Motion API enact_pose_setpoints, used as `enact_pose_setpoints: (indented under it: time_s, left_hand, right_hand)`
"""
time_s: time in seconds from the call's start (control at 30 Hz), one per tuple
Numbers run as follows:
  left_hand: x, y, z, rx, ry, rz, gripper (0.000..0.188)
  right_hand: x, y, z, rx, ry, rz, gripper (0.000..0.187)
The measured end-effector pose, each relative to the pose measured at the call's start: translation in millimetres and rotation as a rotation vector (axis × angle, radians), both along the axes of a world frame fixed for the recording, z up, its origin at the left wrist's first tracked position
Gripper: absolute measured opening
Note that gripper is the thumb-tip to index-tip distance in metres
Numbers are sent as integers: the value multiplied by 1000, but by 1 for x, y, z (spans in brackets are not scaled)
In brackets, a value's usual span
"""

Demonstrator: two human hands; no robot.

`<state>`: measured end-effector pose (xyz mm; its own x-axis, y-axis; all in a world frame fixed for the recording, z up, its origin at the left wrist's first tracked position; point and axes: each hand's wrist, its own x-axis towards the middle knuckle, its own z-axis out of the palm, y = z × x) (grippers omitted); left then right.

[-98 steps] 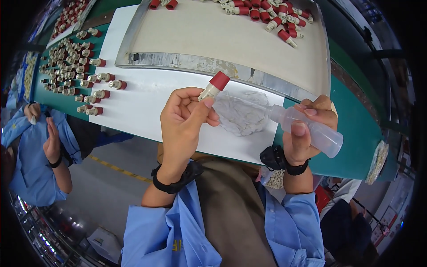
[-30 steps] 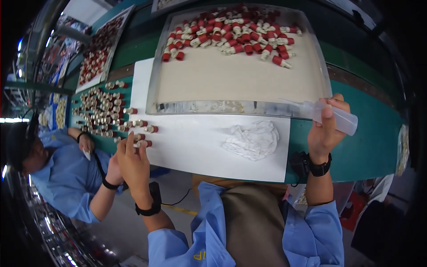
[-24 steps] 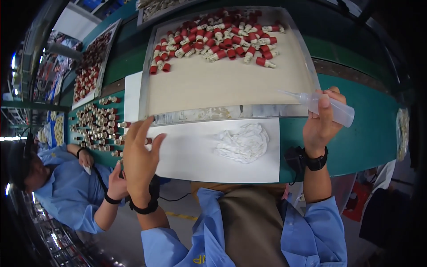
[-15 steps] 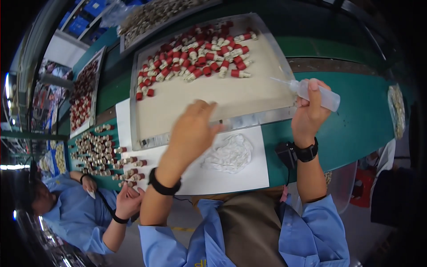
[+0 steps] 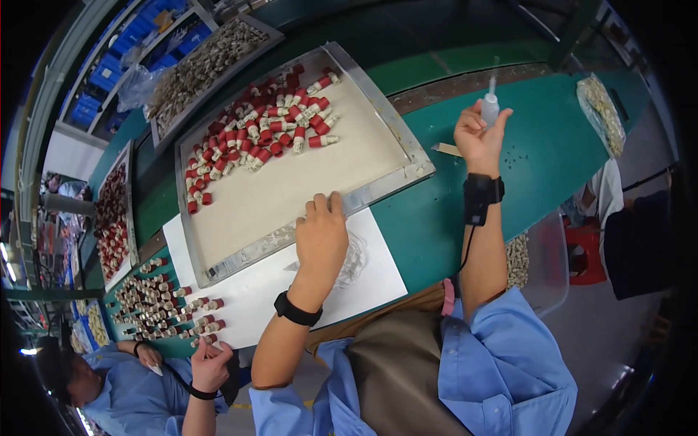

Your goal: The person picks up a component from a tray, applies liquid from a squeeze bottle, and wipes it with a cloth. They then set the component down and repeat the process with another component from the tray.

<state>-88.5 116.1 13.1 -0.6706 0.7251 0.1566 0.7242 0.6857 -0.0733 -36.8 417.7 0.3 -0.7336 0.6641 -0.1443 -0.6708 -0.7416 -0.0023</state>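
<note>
My right hand [image 5: 481,142] is closed around a translucent squeeze bottle [image 5: 490,111] with a thin needle tip, held upright above the green table right of the tray. My left hand [image 5: 321,236] is at the near rim of a shallow metal-edged tray [image 5: 251,256], its empty fingers stretched over the rim. Inside the tray, small red-and-cream cylindrical parts [image 5: 269,123] lie in a loose heap toward the far left. A white sheet [image 5: 374,272] lies under the tray's near side, with a tangled whitish patch [image 5: 354,258] on it partly covered by my left hand.
Rows of similar parts [image 5: 156,298] stand at the left, near a co-worker's hand [image 5: 211,367]. More trays, one of red parts [image 5: 113,240] and one of greyish pieces [image 5: 211,62], lie beyond. A small tan strip [image 5: 447,149] and a bag of pieces [image 5: 602,116] are rightward.
The bottle has swung from pointing left by the tray's right side to pointing up, farther from the tray. My left hand has come to the near rim. The whole view has turned.
</note>
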Motion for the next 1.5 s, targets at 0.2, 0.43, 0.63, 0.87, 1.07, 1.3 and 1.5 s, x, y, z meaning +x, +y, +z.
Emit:
enact_pose_setpoints:
  time_s: [0.2, 0.43, 0.63, 0.87, 1.07, 1.3, 1.5]
  left_hand:
    - [3, 2, 5, 48, -21, -18, 32]
    - [6, -1, 8, 47, -10, 0, 38]
    - [9, 3, 10, 51, -50, -7, 38]
    - [12, -9, 19, 94, -111, 43, 36]
    - [9, -60, 22, 667, -225, 18, 27]
    - [27, -131, 24, 726, -594, 442, 30]
    - [16, -131, -7, 1061, -1182, 509, 49]
  right_hand:
    - [22, 41, -21, -325, 88, -153, 64]
    - [28, 51, -33, -396, 98, -173, 75]
    - [32, 46, -19, -511, 85, -240, 83]
    - [33, 10, -8, -423, -53, -194, 88]
    - [38, -50, 7, 615, -528, -6, 56]
    - [-44, -54, 21, 2041, -974, -97, 32]
    - [-73, -49, 11, 2462, -905, -347, 33]
